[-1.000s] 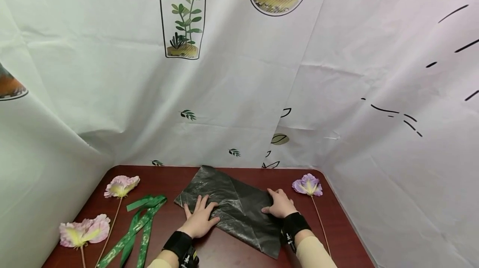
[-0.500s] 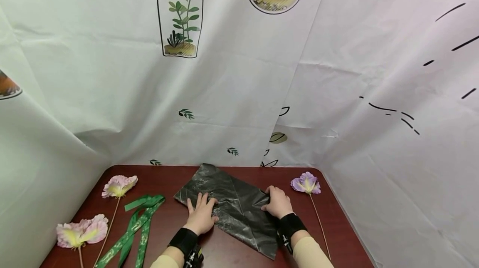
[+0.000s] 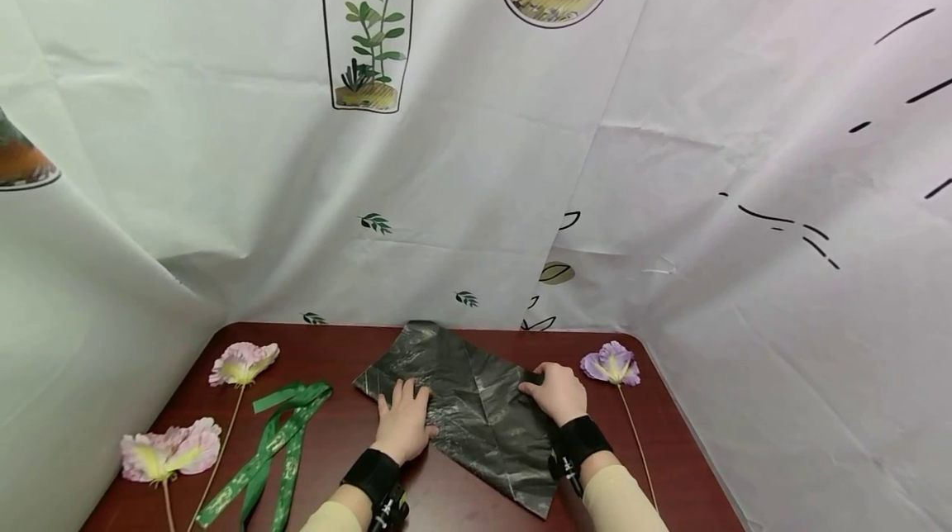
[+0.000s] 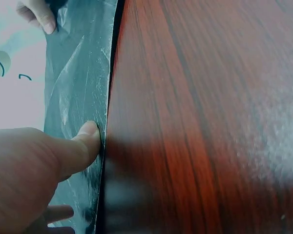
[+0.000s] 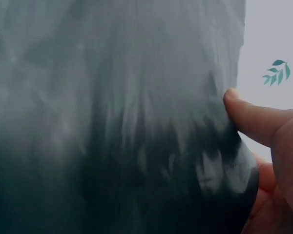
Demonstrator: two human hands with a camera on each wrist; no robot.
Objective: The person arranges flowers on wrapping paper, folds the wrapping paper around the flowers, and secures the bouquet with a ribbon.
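Note:
A creased, shiny black plastic sheet (image 3: 476, 404), folded with layered edges, lies slantwise on the table. My left hand (image 3: 404, 423) rests on its near left part with fingers stretched out. In the left wrist view the left thumb (image 4: 83, 146) lies along the sheet's near edge. My right hand (image 3: 559, 394) pinches the sheet's right edge. The right wrist view has the right thumb (image 5: 249, 112) on the near face of the sheet (image 5: 136, 97), with the other fingers partly hidden behind it. That edge stands raised there.
On the left of the dark red wooden table (image 3: 335, 474) lie a green ribbon (image 3: 286, 433) and two pink-and-yellow artificial flowers, one farther back (image 3: 244, 363) and one nearer (image 3: 171, 451). A purple flower (image 3: 611, 363) lies at the right. White printed cloth (image 3: 476, 168) surrounds the table.
My left hand has slid a little right and forward on the sheet, its fingers closer together. The right hand has risen slightly at the edge, and that part of the sheet lifts with it.

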